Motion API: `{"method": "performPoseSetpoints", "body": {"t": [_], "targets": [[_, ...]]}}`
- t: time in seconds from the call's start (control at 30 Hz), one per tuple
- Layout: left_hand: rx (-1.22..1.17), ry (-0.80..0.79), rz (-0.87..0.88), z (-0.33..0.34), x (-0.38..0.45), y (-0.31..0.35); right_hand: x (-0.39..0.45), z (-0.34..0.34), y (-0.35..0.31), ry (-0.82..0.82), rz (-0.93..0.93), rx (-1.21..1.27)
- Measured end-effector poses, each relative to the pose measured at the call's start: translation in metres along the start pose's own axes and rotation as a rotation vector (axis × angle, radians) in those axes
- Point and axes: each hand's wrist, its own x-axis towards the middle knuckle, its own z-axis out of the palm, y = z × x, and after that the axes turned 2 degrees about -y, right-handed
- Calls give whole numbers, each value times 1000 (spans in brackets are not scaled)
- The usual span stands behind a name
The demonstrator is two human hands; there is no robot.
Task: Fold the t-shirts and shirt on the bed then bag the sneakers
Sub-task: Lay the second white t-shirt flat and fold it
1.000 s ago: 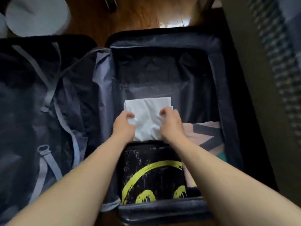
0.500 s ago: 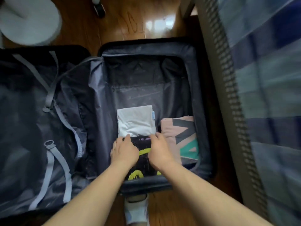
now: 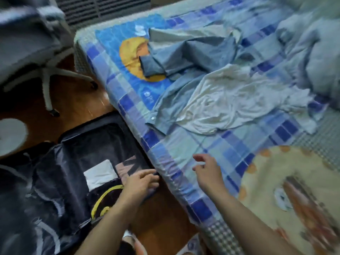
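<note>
Now both hands are empty with loose fingers, the left hand (image 3: 142, 183) over the open suitcase (image 3: 77, 159) and the right hand (image 3: 207, 169) over the near bed edge, probably reaching next for the crumpled white t-shirt (image 3: 235, 100) lying on the blue shirt (image 3: 195, 52) farther up.

Near bed edge (image 3: 184, 159) bare checked sheet, open to reach across. Further in, white t-shirt (image 3: 230, 102) overlaps blue shirt (image 3: 193, 52). Rumpled blanket (image 3: 316, 57) blocks far right. Pillow (image 3: 294, 190) fills near right. Suitcase (image 3: 82, 162) hugs bed side.
</note>
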Motion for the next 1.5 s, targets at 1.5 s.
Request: {"method": "performPoseSetpoints", "body": {"t": [1.5], "targets": [[1277,-979,959,299,-321,278,-174,-306,42,49,-247,-75]]}}
